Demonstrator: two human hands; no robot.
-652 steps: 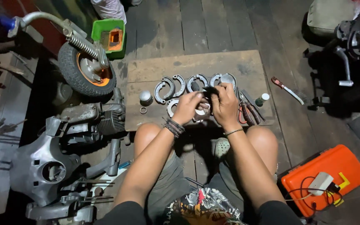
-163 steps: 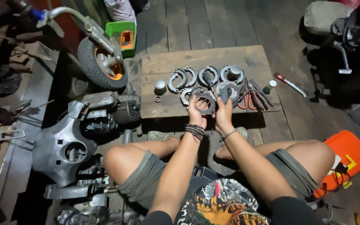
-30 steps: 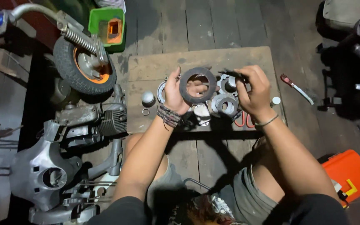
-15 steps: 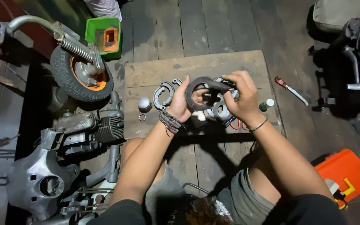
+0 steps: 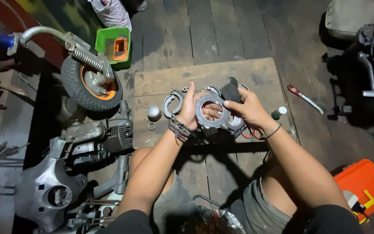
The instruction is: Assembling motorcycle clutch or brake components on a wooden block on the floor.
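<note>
Only the head view here, looking straight down at someone sitting on a plank floor (image 5: 239,30) with a low wooden board (image 5: 174,80) in front of their knees.

Both hands are up over the board with a flat grey metal ring (image 5: 212,111) between them. The left hand (image 5: 191,108) is curled around the ring's left edge, thumb on the near face and fingers behind. The right hand (image 5: 248,108) pinches the ring's right rim with its fingertips, and something dark (image 5: 230,92) sticks up above that hand; can't tell what it is. So both hands are closed on the ring, and it's held just above the other parts, not resting on them.

My guess on handling: the ring looks like stiff steel, fairly light for its width, probably a bit greasy and slick, so gripping it by the outer rim from two sides like this seems the safe way. It won't bend, but dropped onto the parts below it could get nicked.

On the board under the hands there are curved brake shoes (image 5: 172,103), a small round metal cap (image 5: 154,112) and a little loose washer (image 5: 151,126). A small bottle (image 5: 278,113) stands just right of the right wrist. Off to the left sit a small wheel with an orange hub (image 5: 91,84), an engine block (image 5: 109,138) and a green box (image 5: 114,47). An orange case (image 5: 364,184) is at the lower right.
</note>
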